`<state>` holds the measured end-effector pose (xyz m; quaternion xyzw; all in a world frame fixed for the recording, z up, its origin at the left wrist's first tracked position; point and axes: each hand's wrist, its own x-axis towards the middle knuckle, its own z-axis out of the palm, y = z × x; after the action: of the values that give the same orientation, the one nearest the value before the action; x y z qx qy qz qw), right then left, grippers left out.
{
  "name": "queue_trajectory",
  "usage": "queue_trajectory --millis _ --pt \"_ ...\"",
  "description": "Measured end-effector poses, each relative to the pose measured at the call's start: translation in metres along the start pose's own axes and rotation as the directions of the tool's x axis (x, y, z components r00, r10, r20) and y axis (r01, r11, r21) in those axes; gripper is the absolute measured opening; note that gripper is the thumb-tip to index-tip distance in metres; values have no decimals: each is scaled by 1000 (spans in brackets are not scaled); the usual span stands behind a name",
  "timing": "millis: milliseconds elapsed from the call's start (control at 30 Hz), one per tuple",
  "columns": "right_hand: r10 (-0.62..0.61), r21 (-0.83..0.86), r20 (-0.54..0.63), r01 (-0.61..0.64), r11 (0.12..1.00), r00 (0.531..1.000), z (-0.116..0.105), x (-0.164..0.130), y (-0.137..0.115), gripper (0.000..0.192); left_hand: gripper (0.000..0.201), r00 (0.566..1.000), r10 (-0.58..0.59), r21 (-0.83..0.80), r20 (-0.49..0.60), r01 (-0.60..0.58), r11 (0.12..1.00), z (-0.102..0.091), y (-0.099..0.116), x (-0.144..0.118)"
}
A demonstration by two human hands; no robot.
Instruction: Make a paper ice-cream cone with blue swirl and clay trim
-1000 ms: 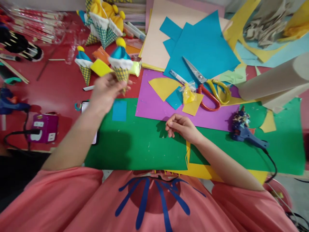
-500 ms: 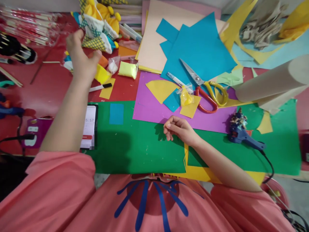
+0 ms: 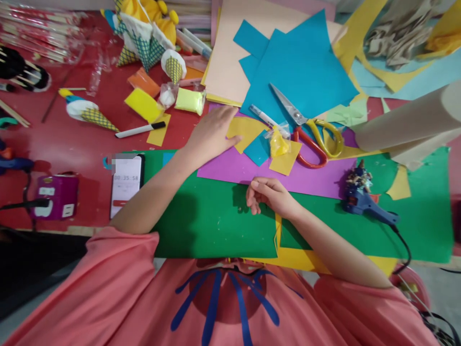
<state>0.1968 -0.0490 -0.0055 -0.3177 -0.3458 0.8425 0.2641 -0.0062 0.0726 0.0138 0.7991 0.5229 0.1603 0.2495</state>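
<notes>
My left hand (image 3: pixel 214 129) reaches over the left end of a fan-shaped yellow paper piece (image 3: pixel 248 130) on the purple sheet (image 3: pixel 230 166). Its thumb stands apart from the fingers; whether it touches the piece I cannot tell. Over the green sheet (image 3: pixel 216 221), just below the purple one, my right hand (image 3: pixel 268 196) is loosely closed, with nothing visible in its curled fingers. Between the hands and the scissors (image 3: pixel 300 120) lie a blue paper piece (image 3: pixel 257 149), a small bag of yellow material (image 3: pixel 279 143) and a yellow paper square (image 3: pixel 286 161).
A blue glue gun (image 3: pixel 365 204) rests at the right, its cable trailing off the edge. At the left are a phone (image 3: pixel 126 180), a marker (image 3: pixel 140 129) and a cone figure (image 3: pixel 90 114). More cone figures (image 3: pixel 144 41) cluster behind. A paper roll (image 3: pixel 406 120) lies far right.
My left hand has moved right and nearer from the cone figures to the yellow fan-shaped piece. One cone now sits apart at the cluster's front. My right hand stays almost still.
</notes>
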Motion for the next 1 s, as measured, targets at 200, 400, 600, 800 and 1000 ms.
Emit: queue_trajectory --millis 200,400,600,800,1000 --pt "18 -19 11 -18 1000 1000 0 -1 -1 39 58 998 -29 -55 -54 26 998 -10 3 -12" --pt "20 -13 -5 -20 1000 1000 2 0 -2 37 40 977 -172 -106 -127 159 981 -50 -8 -37" --pt "11 2 -8 -11 1000 1000 3 -1 -3 36 49 982 -167 -30 -92 165 986 -10 -9 -10" --pt "16 -4 -8 -17 1000 1000 3 -1 -3 34 35 972 -207 48 -112 214 976 11 -12 4" --pt "-89 -85 -37 85 993 995 7 -5 -7 29 21 966 -228 -296 -125 183 937 1 -10 -5"
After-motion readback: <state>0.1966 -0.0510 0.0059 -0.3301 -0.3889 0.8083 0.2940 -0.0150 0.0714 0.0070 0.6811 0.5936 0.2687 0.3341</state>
